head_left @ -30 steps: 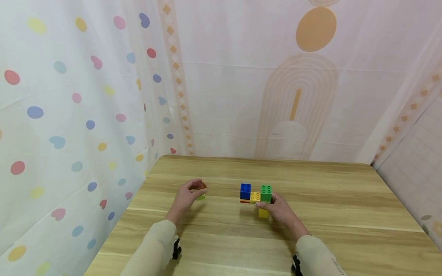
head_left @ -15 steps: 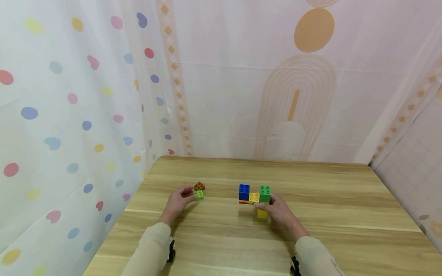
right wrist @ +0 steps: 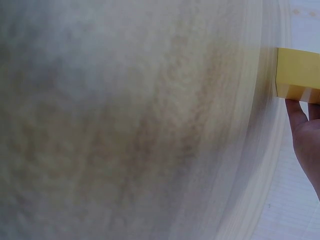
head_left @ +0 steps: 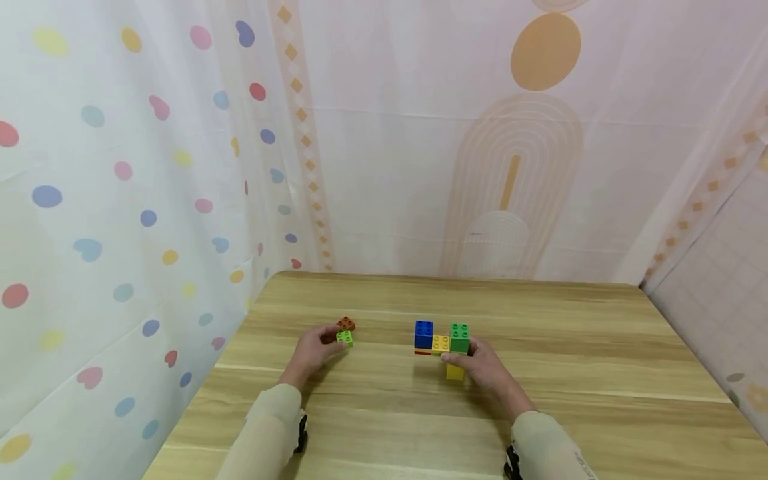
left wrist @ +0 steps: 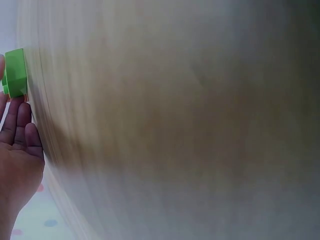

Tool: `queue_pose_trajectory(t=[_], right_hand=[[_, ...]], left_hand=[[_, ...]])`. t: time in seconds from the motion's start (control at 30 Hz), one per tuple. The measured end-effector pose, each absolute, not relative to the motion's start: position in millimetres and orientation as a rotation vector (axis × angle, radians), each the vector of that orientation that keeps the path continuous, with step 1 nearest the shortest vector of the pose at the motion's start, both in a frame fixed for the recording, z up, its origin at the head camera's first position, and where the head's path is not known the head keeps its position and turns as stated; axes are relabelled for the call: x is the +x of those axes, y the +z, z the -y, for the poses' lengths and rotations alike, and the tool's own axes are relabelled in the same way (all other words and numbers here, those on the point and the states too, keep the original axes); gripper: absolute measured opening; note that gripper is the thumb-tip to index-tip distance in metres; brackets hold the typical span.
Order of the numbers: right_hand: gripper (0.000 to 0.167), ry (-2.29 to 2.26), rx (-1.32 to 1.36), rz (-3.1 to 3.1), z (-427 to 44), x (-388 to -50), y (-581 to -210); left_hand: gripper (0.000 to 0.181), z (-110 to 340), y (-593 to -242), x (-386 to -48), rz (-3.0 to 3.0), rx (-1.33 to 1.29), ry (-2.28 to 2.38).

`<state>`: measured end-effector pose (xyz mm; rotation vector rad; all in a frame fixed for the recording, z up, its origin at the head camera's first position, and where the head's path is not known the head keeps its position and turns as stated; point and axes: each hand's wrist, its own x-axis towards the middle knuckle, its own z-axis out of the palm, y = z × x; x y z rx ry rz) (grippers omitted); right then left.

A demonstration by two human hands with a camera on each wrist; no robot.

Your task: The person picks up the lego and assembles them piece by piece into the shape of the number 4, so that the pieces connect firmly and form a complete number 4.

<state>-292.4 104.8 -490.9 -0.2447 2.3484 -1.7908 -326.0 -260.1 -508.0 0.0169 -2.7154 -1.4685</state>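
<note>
My left hand [head_left: 312,350] has its thumb and fingers about a light green toy brick [head_left: 345,339] and appears to pinch its sides. Just behind that brick lies a brown brick [head_left: 345,324], close to the index finger. In the left wrist view the fingers meet the underside of the green brick [left wrist: 16,73]. My right hand [head_left: 485,363] grips a built block assembly. A blue brick [head_left: 423,333] and a green brick [head_left: 459,337] rise at its two ends, with a yellow studded piece [head_left: 441,343] between. Below is a yellow block [head_left: 455,372]; red shows under the blue end.
Both hands work over a wood-grain table [head_left: 384,427]. A dotted curtain [head_left: 132,253] hangs along the left side. Behind the table's far edge is a patterned pale curtain [head_left: 390,187].
My left hand has let go of the brown brick, drawn back leftward, and come round the light green brick. The right hand keeps its hold on the assembly, nearly still.
</note>
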Motion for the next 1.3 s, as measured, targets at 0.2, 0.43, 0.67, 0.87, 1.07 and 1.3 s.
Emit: queue_pose_trajectory(t=[0.2,0.43,0.67,0.87,1.07,1.3], right_hand=[[0.041,-1.779,-0.270,-2.363,-104.9,-292.1,-491.7],[0.040,-1.775,-0.283,-2.365,-104.1,-290.5,-491.9],[0.041,-1.791,-0.269,-2.348,-103.5,-291.5,-490.3],[0.042,-1.810,-0.278,-2.342,-104.4,-292.1,-490.0],[0.042,-1.820,-0.282,-2.328,-104.1,-291.9,-490.0],[0.041,-1.816,-0.229,-2.340,-103.3,-290.8,-489.3]], left_hand=[[0.041,259.0,-509.3,-325.3,2.750,-0.014,-1.393],[0.036,258.5,-512.8,-325.8,2.750,0.005,-1.339],[0.041,256.9,-503.0,-323.6,2.693,0.087,-1.453],[0.041,249.8,-482.5,-325.3,2.631,0.049,-1.543],[0.039,231.6,-454.5,-328.0,2.522,-0.030,-1.679],[0.037,192.8,-419.6,-321.4,2.509,-0.210,-1.702]])
